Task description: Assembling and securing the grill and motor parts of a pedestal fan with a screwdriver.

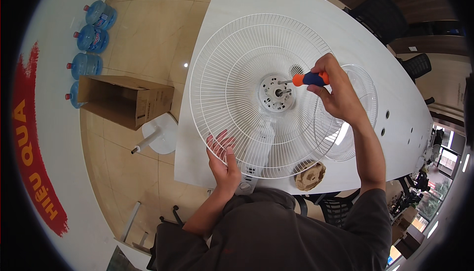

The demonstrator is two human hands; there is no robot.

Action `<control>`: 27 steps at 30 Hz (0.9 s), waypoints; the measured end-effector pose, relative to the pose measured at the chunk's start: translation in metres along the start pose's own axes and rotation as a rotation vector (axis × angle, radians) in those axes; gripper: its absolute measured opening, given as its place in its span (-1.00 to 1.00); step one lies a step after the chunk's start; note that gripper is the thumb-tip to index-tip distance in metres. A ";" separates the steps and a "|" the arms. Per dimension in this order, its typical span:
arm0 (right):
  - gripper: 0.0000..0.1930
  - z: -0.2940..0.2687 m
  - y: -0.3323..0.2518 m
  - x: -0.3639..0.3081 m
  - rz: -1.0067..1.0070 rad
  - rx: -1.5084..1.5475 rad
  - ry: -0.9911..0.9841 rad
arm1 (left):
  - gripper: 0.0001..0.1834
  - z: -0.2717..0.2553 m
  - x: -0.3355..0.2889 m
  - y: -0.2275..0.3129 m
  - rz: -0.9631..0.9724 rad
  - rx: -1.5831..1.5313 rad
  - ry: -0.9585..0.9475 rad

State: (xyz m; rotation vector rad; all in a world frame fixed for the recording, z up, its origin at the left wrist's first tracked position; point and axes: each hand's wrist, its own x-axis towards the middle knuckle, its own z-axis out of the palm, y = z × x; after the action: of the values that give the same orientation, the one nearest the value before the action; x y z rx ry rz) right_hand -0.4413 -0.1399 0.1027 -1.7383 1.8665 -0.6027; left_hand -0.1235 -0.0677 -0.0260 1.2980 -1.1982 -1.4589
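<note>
A large round white wire fan grille (224, 73) lies over the white table in front of me. At its middle is a hub plate (269, 95) with holes, and a metal shaft (284, 92) sticks out of it. My right hand (336, 91) is closed round the orange and blue handle of a screwdriver (310, 79), whose tip reaches the upper right edge of the hub. My left hand (224, 166) grips the grille's near left rim, fingers behind the wires. Below the grille, the white fan body shows partly, with a knob (245, 186) at its near end.
Another wire grille (368, 93) lies to the right, partly under the first. A brown moulded-pulp piece (311, 176) sits at the near table edge. On the left floor are an open cardboard box (157, 104), a white fan base (163, 137) and several water bottles (94, 38). Black chairs (380, 17) stand beyond.
</note>
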 end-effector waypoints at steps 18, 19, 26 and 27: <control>-0.74 -0.001 0.006 0.005 0.022 -0.214 -0.038 | -0.18 0.002 0.004 0.012 0.112 0.266 0.052; -0.74 0.001 0.003 0.007 -0.005 -0.191 -0.021 | -0.11 0.003 0.006 0.014 0.159 0.271 0.066; -0.76 0.000 -0.011 0.015 -0.063 -0.149 -0.052 | -0.06 0.008 0.033 0.072 0.353 0.870 -0.019; -0.76 -0.001 -0.011 0.015 -0.059 -0.149 -0.051 | -0.14 0.013 0.042 0.087 0.433 0.947 -0.033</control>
State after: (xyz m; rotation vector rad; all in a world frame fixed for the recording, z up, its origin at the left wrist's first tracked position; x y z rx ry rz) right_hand -0.4340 -0.1561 0.1095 -1.8913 1.8721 -0.4474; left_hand -0.1430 -0.1244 0.0508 1.4436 -2.1629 -0.5760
